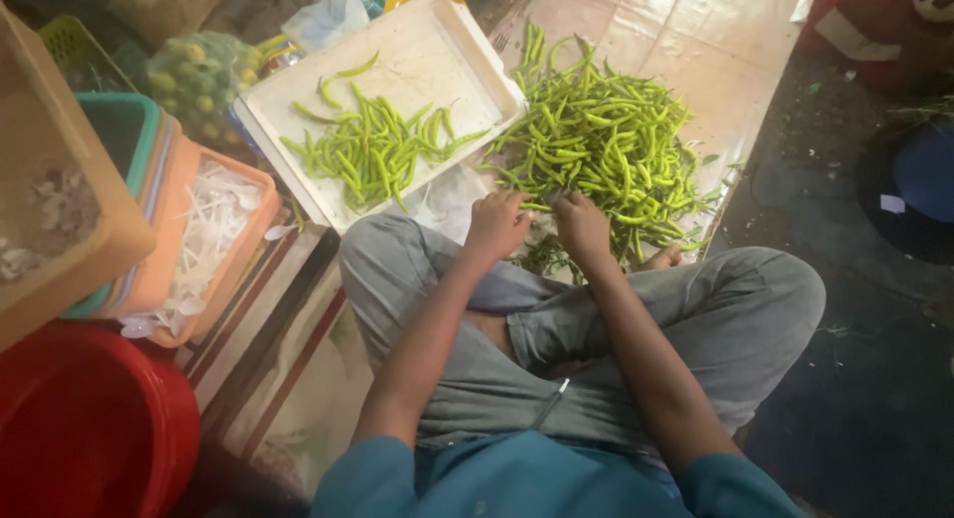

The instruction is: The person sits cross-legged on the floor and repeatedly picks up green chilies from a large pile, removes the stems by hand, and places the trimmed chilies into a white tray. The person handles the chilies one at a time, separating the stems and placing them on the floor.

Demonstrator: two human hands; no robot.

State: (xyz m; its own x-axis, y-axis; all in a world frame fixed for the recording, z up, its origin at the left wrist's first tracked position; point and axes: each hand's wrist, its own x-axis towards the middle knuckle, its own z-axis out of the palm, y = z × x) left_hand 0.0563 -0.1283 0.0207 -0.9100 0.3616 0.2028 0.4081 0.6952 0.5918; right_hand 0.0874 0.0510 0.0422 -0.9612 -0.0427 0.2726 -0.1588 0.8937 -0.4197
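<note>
Crossed legs in grey trousers (pixel 696 309) filling the lower frame, the left hand (pixel 497 225) and right hand (pixel 581 228) are pinching one green chilli (pixel 545 202) at centre, best held near its stalk beside the chilli pile (pixel 606 141).

- The pile of green chillies (pixel 596 146) is lying right ahead of both hands, blocking the way forward.
- A white tray (pixel 437 56) (partly filled with chillies) is closing off the front left.
- An orange crate (pixel 234 270) and a red tub (pixel 89 419) are crowding the left side.
- Bare plastic sheet (pixel 696 41) beyond the pile is lying open.
- Dark floor (pixel 855 309) is staying free to the right.
</note>
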